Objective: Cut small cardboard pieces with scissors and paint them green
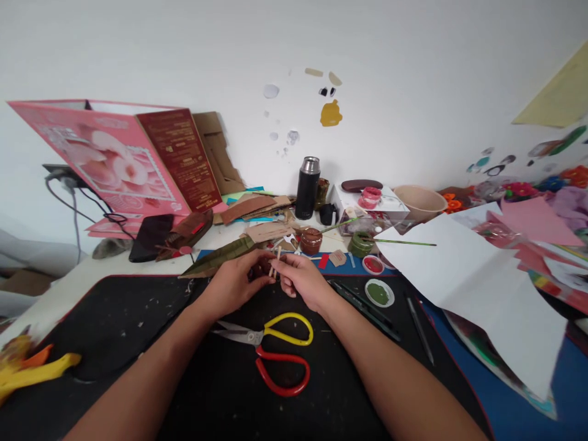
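Right grip point(303, 280), nearly closed, pinches small pale sticks point(278, 253) between the two hands; left grip point(236, 282) curls beside them, its hold too hidden to tell. Light, even pressure should keep them aligned, scissors point(252, 337) lying on the grips' near side.

You have one left hand point(234, 278), one right hand point(304, 279), at least one pale stick point(278, 252), one pair of red-and-yellow scissors point(252, 337), one flask point(307, 191), one phone point(150, 239), three paint jars point(311, 244), two green sticks point(407, 242) and one pink box point(120, 160); the cardboard scraps point(250, 209) lie too jumbled to count
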